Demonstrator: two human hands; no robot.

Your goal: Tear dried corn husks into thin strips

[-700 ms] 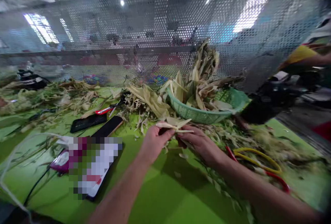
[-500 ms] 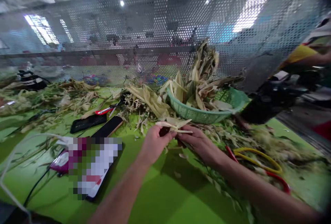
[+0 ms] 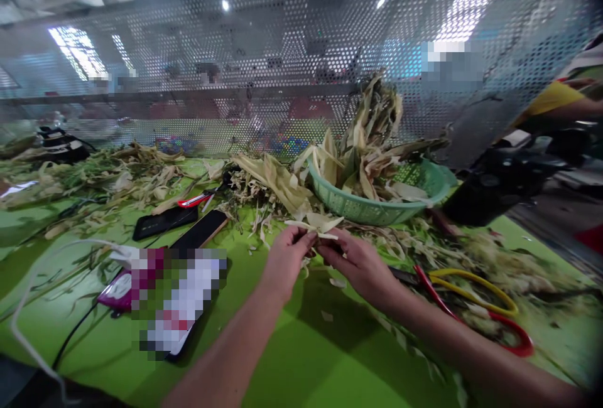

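Observation:
Between my two hands is a small pale piece of corn husk (image 3: 325, 223), folded or layered, with strips sticking out on both sides. My left hand (image 3: 288, 257) pinches it from the left between thumb and fingers. From the right, my right hand (image 3: 353, 260) pinches the same piece, its fingertips close to the left thumb. Just beyond the hands stands a green plastic basket (image 3: 377, 210) heaped with dried corn husks (image 3: 360, 157). Under my right forearm lie scissors (image 3: 471, 289) with red and yellow handles.
Dried husk scraps (image 3: 268, 182) litter the green table (image 3: 282, 364). At left lie a black phone (image 3: 164, 223), a red cutter knife (image 3: 195, 199), a purple power strip (image 3: 117, 289) with cables and a lit phone (image 3: 188, 307). A perforated metal screen (image 3: 264, 50) stands behind; a person's arm (image 3: 560, 103) shows far right.
My fingers have shifted on the husk piece, and its projecting strips sit at a different angle. The hands stay close together; the whole view has moved slightly.

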